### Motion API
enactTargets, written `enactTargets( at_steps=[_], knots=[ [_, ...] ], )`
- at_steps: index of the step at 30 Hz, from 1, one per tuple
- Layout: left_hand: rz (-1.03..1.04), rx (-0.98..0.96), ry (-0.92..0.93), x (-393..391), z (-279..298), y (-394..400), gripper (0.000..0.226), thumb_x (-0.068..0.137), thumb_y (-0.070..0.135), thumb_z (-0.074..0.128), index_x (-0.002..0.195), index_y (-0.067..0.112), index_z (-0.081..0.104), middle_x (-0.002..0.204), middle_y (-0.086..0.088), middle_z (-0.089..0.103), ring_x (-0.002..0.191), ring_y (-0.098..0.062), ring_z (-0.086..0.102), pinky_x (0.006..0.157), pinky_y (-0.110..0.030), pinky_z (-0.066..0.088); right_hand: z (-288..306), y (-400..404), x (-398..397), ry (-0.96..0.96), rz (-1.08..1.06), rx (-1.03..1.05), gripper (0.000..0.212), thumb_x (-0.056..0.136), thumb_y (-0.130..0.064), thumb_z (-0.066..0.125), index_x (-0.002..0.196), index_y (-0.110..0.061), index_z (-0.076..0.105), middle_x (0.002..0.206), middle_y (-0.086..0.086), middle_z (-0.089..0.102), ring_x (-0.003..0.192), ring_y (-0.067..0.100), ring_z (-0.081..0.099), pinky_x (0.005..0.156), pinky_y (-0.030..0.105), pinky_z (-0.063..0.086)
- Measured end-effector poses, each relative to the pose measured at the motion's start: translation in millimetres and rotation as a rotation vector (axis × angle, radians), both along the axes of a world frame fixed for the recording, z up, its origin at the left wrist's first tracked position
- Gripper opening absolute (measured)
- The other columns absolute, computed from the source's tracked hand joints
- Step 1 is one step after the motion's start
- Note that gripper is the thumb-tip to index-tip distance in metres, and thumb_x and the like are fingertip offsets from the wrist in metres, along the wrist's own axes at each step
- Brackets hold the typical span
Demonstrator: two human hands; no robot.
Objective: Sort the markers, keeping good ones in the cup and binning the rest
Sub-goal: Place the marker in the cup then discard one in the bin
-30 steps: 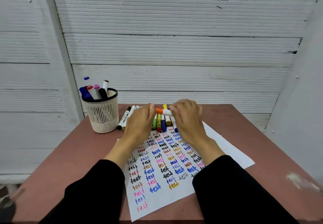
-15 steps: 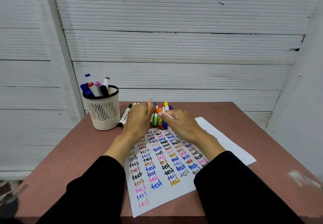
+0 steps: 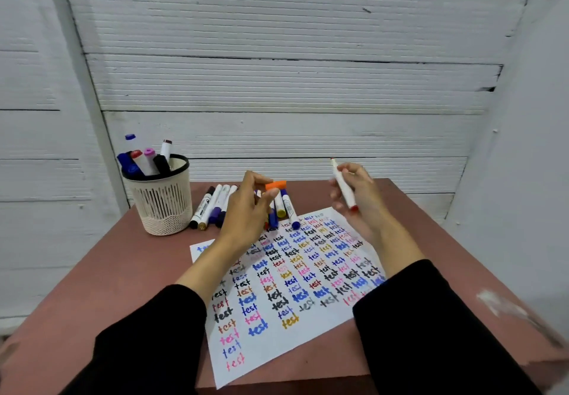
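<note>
My right hand (image 3: pixel 358 197) holds an uncapped white marker (image 3: pixel 343 185) with a red-orange tip pointing up, above the paper's far right corner. Its orange cap (image 3: pixel 276 185) is pinched in the fingertips of my left hand (image 3: pixel 249 209), over the row of loose markers (image 3: pixel 215 205) that lies at the paper's far edge. A cream mesh cup (image 3: pixel 161 199) at the back left of the table holds several capped markers (image 3: pixel 147 160). The white paper (image 3: pixel 295 277) is covered with the word "test" in many colours.
The reddish-brown table (image 3: pixel 123 271) stands against a white ribbed wall (image 3: pixel 277 86). A white wall closes the right side. No bin is in view. A pale scuff marks the table's right edge (image 3: pixel 498 302).
My hands pulled apart: the cap came off the orange marker, the right hand lifted the marker to the right, and the left kept the cap. The camera moved closer.
</note>
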State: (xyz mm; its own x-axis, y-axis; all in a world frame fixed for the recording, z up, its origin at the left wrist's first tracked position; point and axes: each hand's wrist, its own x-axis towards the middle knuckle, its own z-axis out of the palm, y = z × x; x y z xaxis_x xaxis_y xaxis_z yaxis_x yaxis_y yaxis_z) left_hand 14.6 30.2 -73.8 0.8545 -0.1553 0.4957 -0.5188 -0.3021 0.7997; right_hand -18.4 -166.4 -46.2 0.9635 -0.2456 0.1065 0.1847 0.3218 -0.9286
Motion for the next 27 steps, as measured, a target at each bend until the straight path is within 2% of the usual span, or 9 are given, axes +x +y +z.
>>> enactTargets(
  at_steps=[2, 4, 6, 8, 10, 12, 16, 22, 27],
  knots=[
    [0.009, -0.043, 0.059, -8, 3, -18, 0.016, 0.097, 0.032, 0.054, 0.103, 0.017, 0.05, 0.102, 0.002, 0.062, 0.081, -0.021, 0.062, 0.068, -0.033, 0.05, 1, -17, -11, -0.047, 0.019, 0.287, 0.025, 0.101, -0.011, 0.037, 0.106, -0.018, 0.061, 0.093, 0.011, 0.07, 0.067, 0.017, 0.064, 0.052, 0.021, 0.048],
    [0.008, -0.049, 0.13, -14, 3, -38, 0.018, 0.095, 0.032, 0.057, 0.099, 0.017, 0.049, 0.098, 0.003, 0.061, 0.077, -0.017, 0.065, 0.066, -0.034, 0.051, -3, -33, -20, -0.072, -0.008, 0.393, 0.027, 0.099, -0.011, 0.041, 0.114, -0.018, 0.062, 0.101, 0.009, 0.072, 0.077, 0.018, 0.068, 0.06, 0.024, 0.052],
    [-0.014, -0.038, 0.177, -19, 1, -57, 0.017, 0.095, 0.03, 0.059, 0.095, 0.016, 0.048, 0.093, 0.002, 0.061, 0.074, -0.015, 0.066, 0.064, -0.034, 0.053, -11, -46, -27, -0.042, -0.12, 0.23, 0.02, 0.094, -0.01, 0.055, 0.107, -0.022, 0.063, 0.089, 0.002, 0.07, 0.068, 0.012, 0.061, 0.054, 0.021, 0.047],
    [-0.03, -0.051, 0.185, -20, -5, -65, 0.014, 0.094, 0.026, 0.061, 0.092, 0.018, 0.049, 0.093, -0.001, 0.062, 0.079, -0.018, 0.066, 0.068, -0.037, 0.055, -19, -55, -34, 0.022, -0.221, -0.012, 0.011, 0.088, -0.016, 0.067, 0.085, -0.024, 0.06, 0.066, -0.006, 0.06, 0.051, 0.006, 0.045, 0.042, 0.018, 0.035],
    [-0.017, -0.051, 0.139, -21, -12, -64, 0.014, 0.092, 0.024, 0.063, 0.09, 0.021, 0.05, 0.092, -0.003, 0.064, 0.085, -0.02, 0.065, 0.073, -0.041, 0.056, -25, -61, -42, 0.069, -0.272, -0.211, 0.021, 0.091, -0.025, 0.065, 0.073, -0.017, 0.056, 0.049, -0.008, 0.052, 0.039, 0.005, 0.033, 0.038, 0.018, 0.025],
    [-0.022, -0.05, 0.088, -22, -18, -64, 0.016, 0.09, 0.024, 0.066, 0.087, 0.022, 0.05, 0.09, -0.003, 0.064, 0.085, -0.019, 0.063, 0.072, -0.042, 0.056, -29, -67, -49, 0.065, -0.25, -0.319, 0.023, 0.095, -0.021, 0.058, 0.076, -0.008, 0.057, 0.04, -0.004, 0.046, 0.033, 0.008, 0.03, 0.037, 0.018, 0.022],
    [-0.04, -0.021, 0.049, -28, -18, -64, 0.019, 0.087, 0.023, 0.07, 0.085, 0.02, 0.051, 0.083, 0.006, 0.061, 0.077, -0.004, 0.057, 0.062, -0.019, 0.043, -29, -60, -49, 0.089, -0.118, -0.376, 0.011, 0.092, -0.011, 0.059, 0.082, -0.012, 0.058, 0.055, 0.004, 0.057, 0.039, 0.012, 0.036, 0.038, 0.02, 0.023],
    [-0.039, 0.029, -0.017, -25, -23, -63, 0.018, 0.089, 0.023, 0.068, 0.092, 0.02, 0.051, 0.089, 0.014, 0.061, 0.082, 0.006, 0.057, 0.063, -0.01, 0.04, -36, -44, -53, 0.104, -0.138, -0.676, 0.036, 0.085, -0.002, 0.066, 0.062, -0.012, 0.04, 0.053, 0.004, 0.042, 0.047, 0.009, 0.04, 0.044, 0.017, 0.034],
    [-0.063, 0.111, -0.118, -23, -25, -62, 0.017, 0.096, 0.026, 0.056, 0.112, 0.026, 0.051, 0.101, 0.019, 0.056, 0.092, 0.006, 0.053, 0.073, -0.009, 0.04, -38, -45, -53, 0.105, -0.15, -0.806, 0.036, 0.082, 0.0, 0.061, 0.06, -0.013, 0.036, 0.054, 0.003, 0.038, 0.044, 0.004, 0.038, 0.042, 0.011, 0.032]
  ],
)
